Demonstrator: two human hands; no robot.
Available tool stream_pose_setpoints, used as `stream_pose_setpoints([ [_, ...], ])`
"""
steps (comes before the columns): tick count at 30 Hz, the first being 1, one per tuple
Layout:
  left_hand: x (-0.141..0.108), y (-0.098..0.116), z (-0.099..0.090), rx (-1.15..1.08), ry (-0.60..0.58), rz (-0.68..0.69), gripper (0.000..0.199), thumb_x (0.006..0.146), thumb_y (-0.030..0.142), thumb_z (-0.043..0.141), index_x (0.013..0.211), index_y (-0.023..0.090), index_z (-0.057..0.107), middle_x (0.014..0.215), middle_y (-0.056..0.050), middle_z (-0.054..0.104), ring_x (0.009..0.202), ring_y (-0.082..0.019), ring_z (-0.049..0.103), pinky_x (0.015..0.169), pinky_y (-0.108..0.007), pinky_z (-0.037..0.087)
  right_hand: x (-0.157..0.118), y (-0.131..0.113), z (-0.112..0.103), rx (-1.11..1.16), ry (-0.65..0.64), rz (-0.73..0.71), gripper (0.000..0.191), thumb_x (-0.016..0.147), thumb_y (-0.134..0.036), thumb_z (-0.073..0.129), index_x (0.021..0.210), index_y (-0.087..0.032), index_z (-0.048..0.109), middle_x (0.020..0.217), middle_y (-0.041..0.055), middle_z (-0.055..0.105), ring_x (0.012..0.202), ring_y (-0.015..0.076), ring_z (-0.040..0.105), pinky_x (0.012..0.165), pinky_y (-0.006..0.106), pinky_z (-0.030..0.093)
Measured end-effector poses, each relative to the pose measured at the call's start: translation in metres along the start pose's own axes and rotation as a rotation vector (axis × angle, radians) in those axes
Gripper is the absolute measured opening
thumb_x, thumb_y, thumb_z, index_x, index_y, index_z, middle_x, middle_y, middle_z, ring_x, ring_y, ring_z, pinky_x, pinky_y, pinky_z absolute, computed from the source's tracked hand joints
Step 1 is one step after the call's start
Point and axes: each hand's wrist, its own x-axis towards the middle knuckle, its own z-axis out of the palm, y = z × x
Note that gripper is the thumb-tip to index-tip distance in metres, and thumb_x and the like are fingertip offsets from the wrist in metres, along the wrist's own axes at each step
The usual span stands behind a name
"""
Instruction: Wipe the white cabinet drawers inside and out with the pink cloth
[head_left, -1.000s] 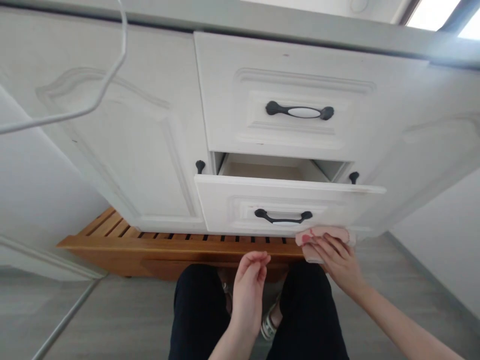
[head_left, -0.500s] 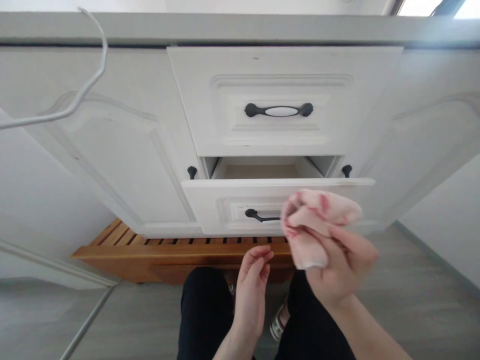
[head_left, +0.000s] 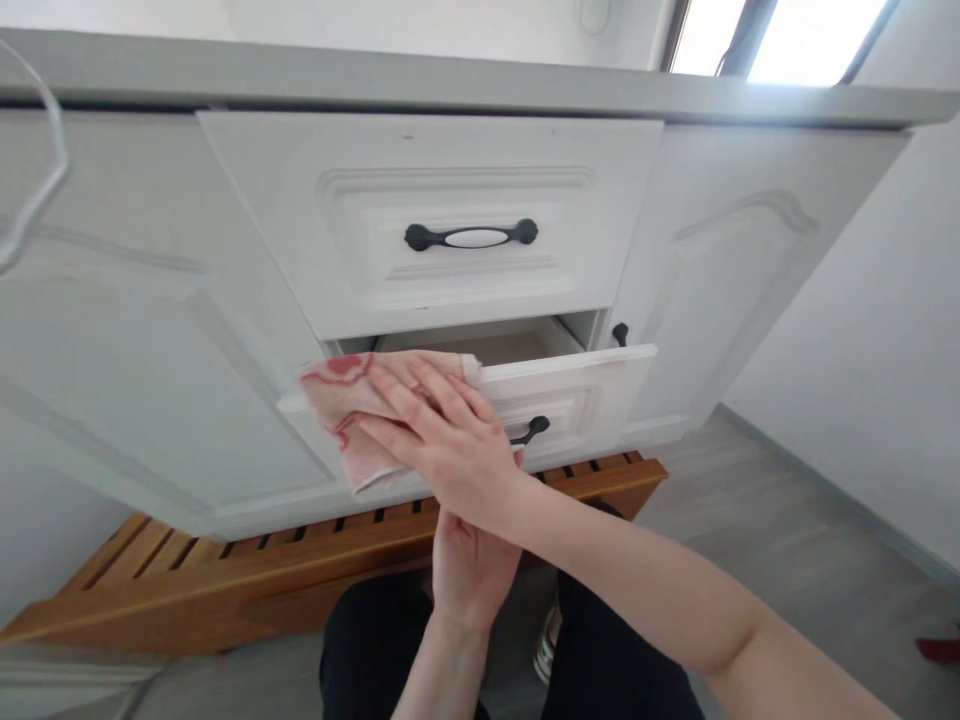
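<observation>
Indoors, presses a folded pink cloth [head_left: 334,395] with red markings over the top edge of the lower drawer [head_left: 600,390], toward its left end in the head camera's view. Spreads the right hand [head_left: 457,450] palm down on the cloth, with fingers nearly straight and slightly apart, laid flat rather than curled into a fist. Keeps the left hand [head_left: 472,570] low and close beneath the right, partly hidden by it, in front of the drawer; cannot tell from this angle how far open, or whether in hold of anything. Leaves visible, just beyond the right wrist, one end of the dark lower handle [head_left: 534,430]. Shows the lower drawer pulled partway out, with part of a bare interior in sight, below a closed upper drawer [head_left: 450,290] fitted with a dark handle with a pale oval center [head_left: 472,237]. Includes, to the right, a white cabinet door [head_left: 690,260] with a dark knob [head_left: 620,334] and, above, a pale countertop [head_left: 450,85] running near a bright window [head_left: 817,40]. Takes in, at far left, a white cord [head_left: 56,150]. Reveals, along the cabinet base, a slatted wooden bench [head_left: 262,590], near dark trousers [head_left: 622,640] and a partly visible shoe [head_left: 544,655] on the gray floor [head_left: 750,520].
</observation>
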Motion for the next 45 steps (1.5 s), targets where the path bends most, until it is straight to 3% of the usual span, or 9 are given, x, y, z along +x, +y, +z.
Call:
stream_pose_setpoints([
  [6,0.002,0.003,0.002,-0.059,0.017,-0.090,0.044,0.109,0.044,0.031,0.113,0.028,0.073,0.124,-0.003,0.073,0.119,-0.016,0.066,0.094,-0.030,0.053,-0.054,0.060,0.015,-0.104,0.313,0.228,0.057,0.101,-0.040,0.051,0.156,-0.047,0.038,0.170,-0.0075,0.026,0.157,0.0269,0.021,0.121,0.045,0.031],
  [11,-0.001,0.003,0.002,-0.056,0.078,-0.081,0.043,0.109,0.042,0.033,0.109,0.025,0.072,0.124,-0.006,0.072,0.129,-0.022,0.061,0.090,-0.030,0.055,-0.084,0.107,0.011,-0.151,0.429,0.480,0.055,0.100,-0.041,0.048,0.155,-0.034,0.045,0.169,0.0064,0.028,0.155,0.0386,0.024,0.119,0.059,0.029],
  [15,-0.005,0.002,0.007,-0.039,0.102,-0.065,0.041,0.109,0.039,0.033,0.110,0.025,0.071,0.125,-0.004,0.072,0.129,-0.022,0.061,0.089,-0.030,0.056,-0.094,0.125,0.017,-0.114,0.561,0.507,0.055,0.102,-0.039,0.046,0.156,-0.028,0.042,0.170,0.0112,0.017,0.157,0.0406,0.014,0.120,0.064,0.027],
  [20,-0.008,0.001,0.011,-0.020,0.134,-0.054,0.043,0.109,0.039,0.030,0.113,0.024,0.070,0.130,-0.004,0.070,0.126,-0.022,0.063,0.088,-0.030,0.057,-0.105,0.121,0.038,-0.039,0.592,0.569,0.063,0.100,-0.028,0.050,0.160,-0.032,0.032,0.171,0.0119,0.005,0.156,0.0403,0.020,0.117,0.063,0.035],
  [26,-0.007,-0.001,0.011,0.012,0.130,-0.032,0.040,0.109,0.037,0.032,0.116,0.026,0.069,0.134,-0.004,0.068,0.129,-0.021,0.061,0.089,-0.030,0.056,-0.138,0.102,0.080,0.034,0.546,0.682,0.055,0.099,-0.025,0.049,0.153,-0.021,0.044,0.168,0.0201,0.013,0.154,0.0397,0.025,0.115,0.059,0.039],
  [34,-0.005,-0.001,0.009,0.070,0.123,-0.007,0.041,0.108,0.040,0.032,0.116,0.028,0.070,0.142,-0.003,0.062,0.135,-0.021,0.056,0.089,-0.030,0.056,-0.191,0.089,0.132,0.175,0.458,0.753,0.047,0.095,-0.019,0.049,0.140,-0.023,0.058,0.170,0.0137,0.012,0.151,0.0355,0.032,0.112,0.051,0.044],
  [39,-0.011,0.001,-0.005,0.260,0.102,0.001,0.043,0.105,0.050,0.038,0.126,0.026,0.067,0.146,-0.008,0.058,0.136,-0.023,0.055,0.091,-0.030,0.054,-0.231,0.064,0.135,0.358,0.395,0.808,0.046,0.096,-0.021,0.048,0.140,-0.026,0.059,0.154,0.0136,0.040,0.139,0.0314,0.048,0.108,0.052,0.047],
  [42,-0.020,0.001,-0.017,0.641,0.183,0.233,0.037,0.098,0.052,0.053,0.115,0.023,0.068,0.127,-0.009,0.067,0.123,-0.021,0.062,0.092,-0.029,0.052,-0.228,0.053,0.107,0.358,0.537,0.765,0.040,0.096,-0.024,0.053,0.134,-0.024,0.064,0.141,0.0145,0.049,0.131,0.0308,0.052,0.109,0.055,0.045],
  [45,-0.026,0.003,-0.017,1.217,0.203,0.764,0.024,0.096,0.036,0.061,0.118,0.024,0.065,0.125,-0.007,0.064,0.112,-0.017,0.063,0.092,-0.027,0.051,-0.197,0.059,0.071,0.227,0.705,0.690,0.038,0.095,-0.023,0.057,0.132,-0.023,0.066,0.141,0.0153,0.051,0.134,0.0334,0.049,0.112,0.058,0.040],
])
